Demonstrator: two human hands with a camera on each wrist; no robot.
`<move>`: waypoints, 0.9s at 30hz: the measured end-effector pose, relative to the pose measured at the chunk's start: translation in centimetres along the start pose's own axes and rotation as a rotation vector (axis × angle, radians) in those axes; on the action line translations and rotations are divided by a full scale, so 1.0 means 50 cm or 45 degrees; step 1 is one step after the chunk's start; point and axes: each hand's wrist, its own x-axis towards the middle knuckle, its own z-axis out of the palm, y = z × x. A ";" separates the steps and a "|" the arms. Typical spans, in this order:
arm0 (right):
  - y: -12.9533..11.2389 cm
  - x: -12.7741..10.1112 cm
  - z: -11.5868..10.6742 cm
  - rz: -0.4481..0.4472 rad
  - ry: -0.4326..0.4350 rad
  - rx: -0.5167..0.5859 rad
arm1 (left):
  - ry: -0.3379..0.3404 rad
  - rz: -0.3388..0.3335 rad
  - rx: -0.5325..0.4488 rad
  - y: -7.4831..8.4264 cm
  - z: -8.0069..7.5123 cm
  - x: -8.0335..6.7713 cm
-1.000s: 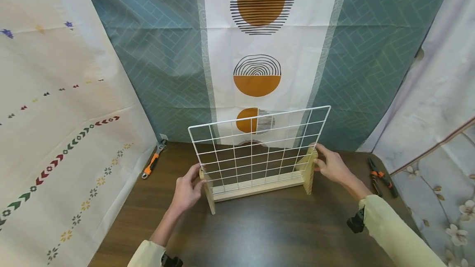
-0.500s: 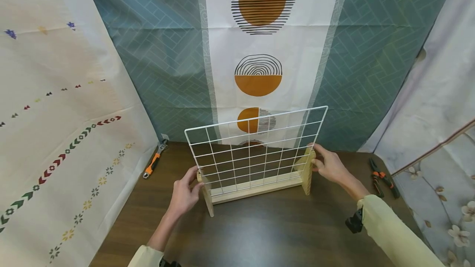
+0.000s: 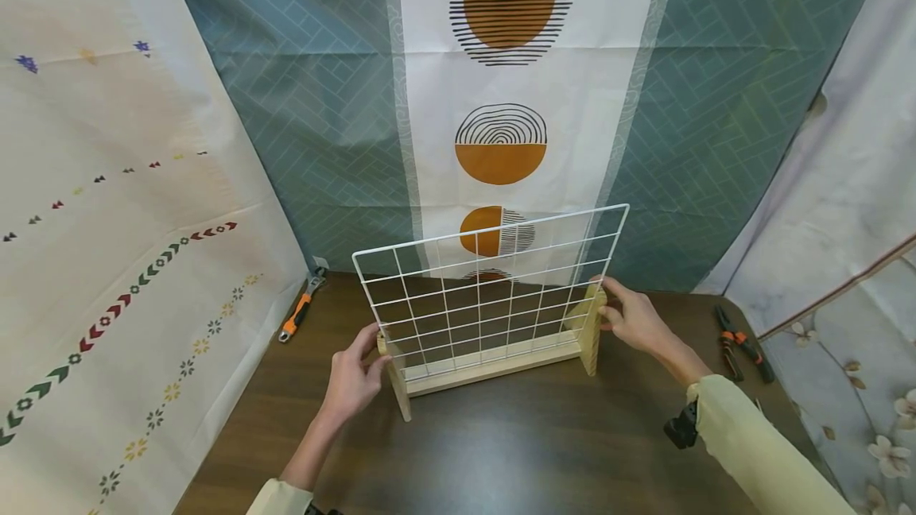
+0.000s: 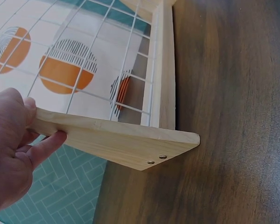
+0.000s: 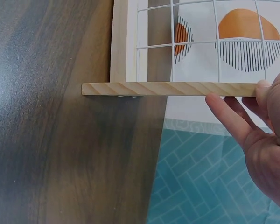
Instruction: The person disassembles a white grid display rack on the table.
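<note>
A wooden stand with a white wire grid point(image 3: 490, 230) rising from it is on the table, set at a slant in the head view. Its pale base bar point(image 3: 494, 372) joins two wooden side panels. My left hand point(image 3: 352, 376) pinches the upper part of the left side panel point(image 4: 116, 140), thumb on one face and fingers on the other. Two screw heads point(image 4: 163, 157) show low on that panel. On the opposite end, my right hand point(image 3: 637, 320) grips the upper part of the right side panel point(image 5: 168, 88). Some fingertips are hidden behind the panels.
An adjustable wrench point(image 3: 298, 310) with an orange and black handle lies at the table's back left. Pliers point(image 3: 725, 323) with black and orange handles lie at the right, near the flowered cloth. Patterned cloths point(image 3: 322, 102) hang behind the brown table point(image 3: 501, 451).
The stand has shifted slightly left, its left end coming a little nearer to me. Both hands keep their hold and move along with it. The head view has turned slightly.
</note>
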 end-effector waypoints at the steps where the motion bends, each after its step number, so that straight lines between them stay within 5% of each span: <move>1: 0.000 0.001 0.001 -0.001 0.000 0.002 | 0.003 -0.001 -0.001 0.000 0.000 -0.001; 27: 0.001 0.001 0.021 -0.016 0.106 -0.112 | 0.034 0.024 -0.009 0.001 -0.002 -0.020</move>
